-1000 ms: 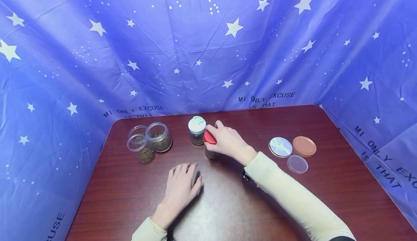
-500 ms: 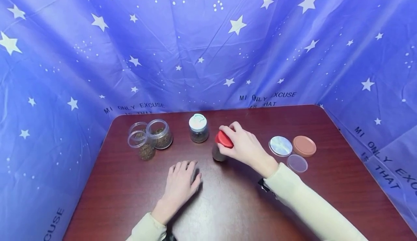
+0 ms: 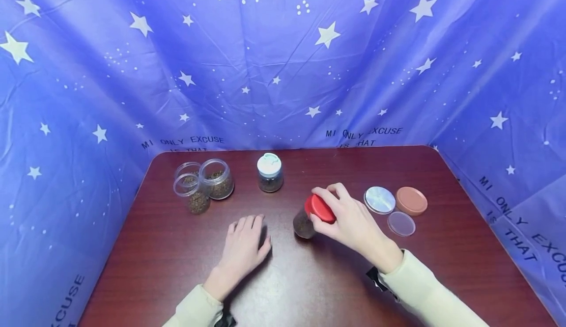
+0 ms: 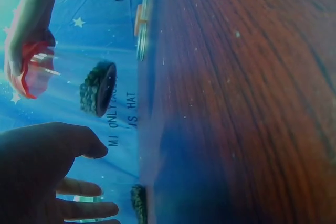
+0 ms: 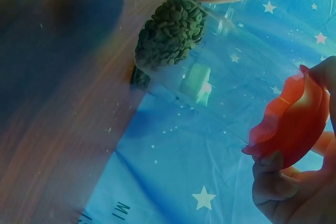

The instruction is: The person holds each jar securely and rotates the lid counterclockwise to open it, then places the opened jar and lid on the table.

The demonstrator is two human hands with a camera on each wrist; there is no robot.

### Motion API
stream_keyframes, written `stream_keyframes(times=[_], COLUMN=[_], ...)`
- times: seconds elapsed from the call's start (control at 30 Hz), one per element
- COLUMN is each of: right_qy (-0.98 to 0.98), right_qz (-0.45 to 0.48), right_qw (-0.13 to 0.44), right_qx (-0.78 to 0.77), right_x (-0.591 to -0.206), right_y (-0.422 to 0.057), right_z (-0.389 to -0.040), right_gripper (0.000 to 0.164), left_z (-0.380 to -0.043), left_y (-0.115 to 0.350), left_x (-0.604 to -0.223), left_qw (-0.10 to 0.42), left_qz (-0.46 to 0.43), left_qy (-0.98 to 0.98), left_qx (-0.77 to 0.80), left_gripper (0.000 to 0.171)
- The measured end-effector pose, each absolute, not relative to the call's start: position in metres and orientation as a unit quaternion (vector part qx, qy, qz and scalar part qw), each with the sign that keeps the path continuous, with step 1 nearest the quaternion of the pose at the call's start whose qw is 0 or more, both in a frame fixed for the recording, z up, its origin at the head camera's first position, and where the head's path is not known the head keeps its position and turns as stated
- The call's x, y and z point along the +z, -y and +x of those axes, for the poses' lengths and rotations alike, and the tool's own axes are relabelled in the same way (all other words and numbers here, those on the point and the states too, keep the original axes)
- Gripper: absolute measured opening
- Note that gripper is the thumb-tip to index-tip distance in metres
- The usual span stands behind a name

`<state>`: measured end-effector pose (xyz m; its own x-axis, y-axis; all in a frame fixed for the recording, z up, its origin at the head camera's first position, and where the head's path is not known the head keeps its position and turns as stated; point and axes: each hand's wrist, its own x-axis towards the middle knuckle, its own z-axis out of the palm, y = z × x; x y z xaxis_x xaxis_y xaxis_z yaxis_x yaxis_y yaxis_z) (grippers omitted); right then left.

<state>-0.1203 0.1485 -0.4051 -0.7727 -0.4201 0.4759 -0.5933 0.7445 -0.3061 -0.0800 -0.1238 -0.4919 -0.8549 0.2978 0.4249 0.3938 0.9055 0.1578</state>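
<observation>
My right hand [image 3: 351,219] grips the red lid [image 3: 321,208] of a clear jar [image 3: 304,225] with dark grains or beans at its bottom. In the left wrist view the jar's base hangs above the table. Fingers and thumb lie around the lid's wavy rim, plain in the right wrist view, where the greenish-brown contents [image 5: 170,32] fill only the lower part. My left hand [image 3: 242,243] lies palm down at the table, fingers relaxed, with nothing in it. Behind stands a small jar [image 3: 270,172] with a white lid, dark contents inside.
Several lidless clear jars [image 3: 216,179] with brown grains stand together at the back left. On the right lie a silvery disc lid [image 3: 380,200], an orange-brown lid [image 3: 411,200] and a clear lid [image 3: 401,224]. A starry blue curtain [image 3: 247,71] surrounds the wooden table [image 3: 300,287].
My right hand has carried the red-lidded jar toward me and to the right, away from the white-lidded jar. My left hand has stayed nearly in place.
</observation>
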Motion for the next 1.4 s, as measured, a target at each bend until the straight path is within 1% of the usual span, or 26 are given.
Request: stream_keyframes(times=[0.3, 0.47, 0.73, 0.9, 1.0, 1.13, 1.27, 1.4], right_qy=[0.916, 0.916, 0.914, 0.912, 0.912, 0.911, 0.911, 0.911], right_qz=[0.267, 0.266, 0.265, 0.264, 0.265, 0.266, 0.267, 0.267], right_qw=[0.188, 0.184, 0.162, 0.153, 0.150, 0.147, 0.147, 0.146], right_qx=[0.232, 0.239, 0.263, 0.274, 0.276, 0.277, 0.279, 0.279], right_x=[-0.410, -0.412, -0.410, -0.409, -0.409, -0.409, -0.410, -0.411], right_y=[-0.151, -0.150, -0.142, -0.138, -0.136, -0.135, -0.135, -0.135], right_z=[-0.118, -0.118, -0.117, -0.115, -0.114, -0.114, -0.114, -0.114], right_gripper=[0.053, 0.054, 0.053, 0.054, 0.054, 0.054, 0.054, 0.054], left_z=[-0.081, -0.082, -0.088, -0.093, -0.096, -0.098, -0.099, -0.101], left_y=[0.123, 0.119, 0.100, 0.085, 0.077, 0.070, 0.066, 0.065], left_x=[-0.488, -0.484, -0.467, -0.464, -0.465, -0.469, -0.473, -0.475], left_qw=[0.208, 0.206, 0.182, 0.133, 0.107, 0.106, 0.128, 0.143], left_qz=[-0.196, -0.202, -0.219, -0.227, -0.223, -0.227, -0.229, -0.225], left_qy=[0.951, 0.945, 0.916, 0.903, 0.901, 0.894, 0.888, 0.889], left_qx=[-0.117, -0.152, -0.282, -0.339, -0.356, -0.372, -0.378, -0.372], left_gripper=[0.045, 0.046, 0.070, 0.090, 0.095, 0.090, 0.080, 0.074])
